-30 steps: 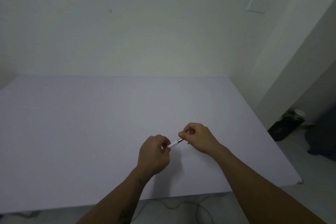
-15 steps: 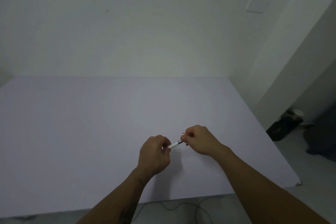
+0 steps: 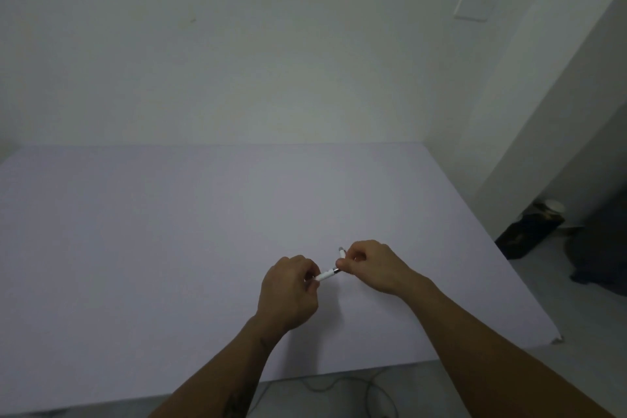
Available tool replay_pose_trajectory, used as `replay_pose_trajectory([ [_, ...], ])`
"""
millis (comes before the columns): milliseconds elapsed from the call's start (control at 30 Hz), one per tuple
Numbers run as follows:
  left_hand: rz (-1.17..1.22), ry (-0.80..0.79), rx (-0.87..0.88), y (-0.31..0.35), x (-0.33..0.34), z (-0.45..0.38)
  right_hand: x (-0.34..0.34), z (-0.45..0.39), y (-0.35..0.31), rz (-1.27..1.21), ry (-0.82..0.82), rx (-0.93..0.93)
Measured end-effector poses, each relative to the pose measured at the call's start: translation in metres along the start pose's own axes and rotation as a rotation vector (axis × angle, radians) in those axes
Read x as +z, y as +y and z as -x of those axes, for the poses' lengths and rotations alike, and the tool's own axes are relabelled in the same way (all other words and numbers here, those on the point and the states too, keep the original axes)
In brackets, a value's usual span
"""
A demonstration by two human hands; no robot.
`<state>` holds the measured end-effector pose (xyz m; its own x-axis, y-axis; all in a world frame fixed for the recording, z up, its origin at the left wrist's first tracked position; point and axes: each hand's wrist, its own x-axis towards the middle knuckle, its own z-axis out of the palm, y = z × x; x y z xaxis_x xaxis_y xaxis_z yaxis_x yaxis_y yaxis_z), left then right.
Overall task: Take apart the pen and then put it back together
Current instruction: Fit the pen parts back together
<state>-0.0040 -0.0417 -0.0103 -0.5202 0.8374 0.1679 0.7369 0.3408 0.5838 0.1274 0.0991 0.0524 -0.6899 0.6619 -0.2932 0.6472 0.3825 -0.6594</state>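
A short white pen barrel with a metal end spans the gap between my two hands above the pale table. My left hand is closed on its left end. My right hand pinches the metal end with fingertips. A small white piece with a grey tip sticks up out of my right fist. The rest of the pen is hidden inside both hands.
The table's near edge runs just below my forearms, with a cable on the floor beyond it. A dark box with a white lid stands on the floor at the right. The wall holds a white switch plate.
My right hand has shifted slightly up and right, and a small white piece now shows above its fingers. My left hand has stayed put on the barrel.
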Motion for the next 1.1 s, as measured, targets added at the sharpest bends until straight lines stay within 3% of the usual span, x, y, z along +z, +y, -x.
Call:
replay_pose_trajectory([
  [433,-0.01,0.012,0.02,-0.007,0.005,0.004,0.009,0.004,-0.004,-0.018,-0.035,0.038],
  [800,-0.004,0.005,0.022,-0.009,0.003,0.004,0.013,0.002,-0.007,0.171,-0.023,-0.002],
  [1100,0.004,0.004,-0.022,-0.019,0.0,0.004,0.015,0.003,-0.009,0.034,-0.028,-0.043],
])
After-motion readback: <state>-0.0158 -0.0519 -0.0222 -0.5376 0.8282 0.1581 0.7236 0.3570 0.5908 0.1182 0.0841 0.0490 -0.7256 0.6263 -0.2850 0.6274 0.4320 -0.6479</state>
